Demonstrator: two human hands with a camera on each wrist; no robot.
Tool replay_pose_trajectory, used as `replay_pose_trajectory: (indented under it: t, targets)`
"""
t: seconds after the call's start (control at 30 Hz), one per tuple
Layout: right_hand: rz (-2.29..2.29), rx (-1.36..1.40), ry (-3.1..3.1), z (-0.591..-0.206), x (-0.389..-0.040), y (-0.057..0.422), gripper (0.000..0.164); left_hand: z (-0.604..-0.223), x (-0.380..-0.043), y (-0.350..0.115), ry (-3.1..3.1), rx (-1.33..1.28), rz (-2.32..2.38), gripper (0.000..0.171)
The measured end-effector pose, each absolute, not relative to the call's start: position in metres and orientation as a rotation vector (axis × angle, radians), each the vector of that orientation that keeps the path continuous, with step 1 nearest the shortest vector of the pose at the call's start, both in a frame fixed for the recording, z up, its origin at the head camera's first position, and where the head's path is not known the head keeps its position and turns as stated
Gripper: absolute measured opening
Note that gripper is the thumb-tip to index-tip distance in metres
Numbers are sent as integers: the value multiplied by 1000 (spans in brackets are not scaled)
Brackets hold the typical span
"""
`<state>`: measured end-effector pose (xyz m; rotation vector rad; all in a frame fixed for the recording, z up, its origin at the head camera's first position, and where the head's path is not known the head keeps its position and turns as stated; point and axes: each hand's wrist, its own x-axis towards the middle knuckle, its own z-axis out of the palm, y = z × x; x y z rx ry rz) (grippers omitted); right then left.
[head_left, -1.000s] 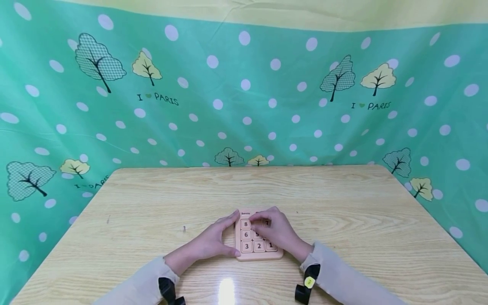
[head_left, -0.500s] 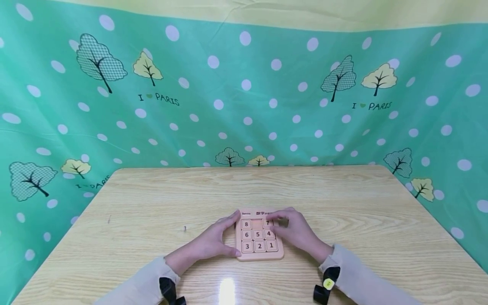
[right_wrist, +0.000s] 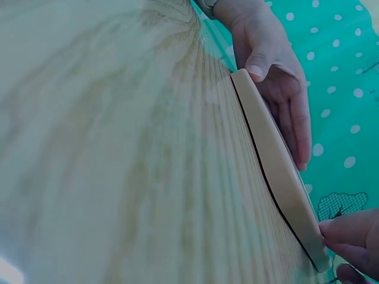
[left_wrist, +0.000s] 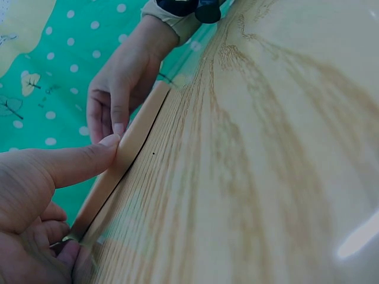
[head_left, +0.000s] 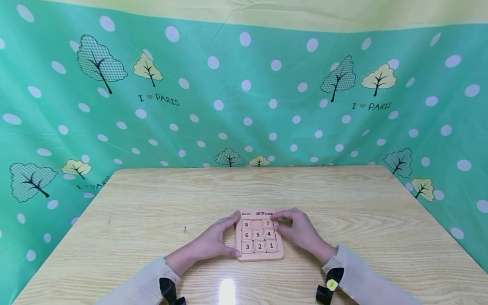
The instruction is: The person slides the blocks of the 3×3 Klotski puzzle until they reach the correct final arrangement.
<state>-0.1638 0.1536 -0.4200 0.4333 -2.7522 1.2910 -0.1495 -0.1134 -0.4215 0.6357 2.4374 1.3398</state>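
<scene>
Right hand (head_left: 299,230): fingers part-open, gripping nothing, at the upper-right side of the board (head_left: 261,256)
Left hand (head_left: 210,241): thumb and fingers spread wide along its left edge
Board: lower middle of frame, long axis up-down, lettering (head_left: 263,214) toward the top
Since a second ago: right hand shifted rightward, uncovering tile 4 (head_left: 268,234); board unmoved
Count: one board, eight tiles
Worktop (head_left: 152,199): under the board

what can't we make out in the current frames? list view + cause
Head: small print at top right of the board, too small to read.
Head: dark speck on the table near the left hand, too small to identify.
Both wrists: number tiles, hidden because the board is seen edge-on.
Right wrist: rest of the right hand, cut off by the right edge.
</scene>
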Motion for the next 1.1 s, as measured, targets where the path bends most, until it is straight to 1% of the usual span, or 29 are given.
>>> replay_pose_trajectory:
  t: [0.2,0.37,1.1]
  targets:
    - [1302,415,-2753,-420,-164,152,23,-420,-149,-113,2431,637,1344,105]
    - [1296,454,-2741,-422,-165,150,20,-420,-149,-113,2428,638,1350,104]
    - [1390,546,-2708,-424,-166,130,22,-423,-150,-114,2443,651,1331,105]
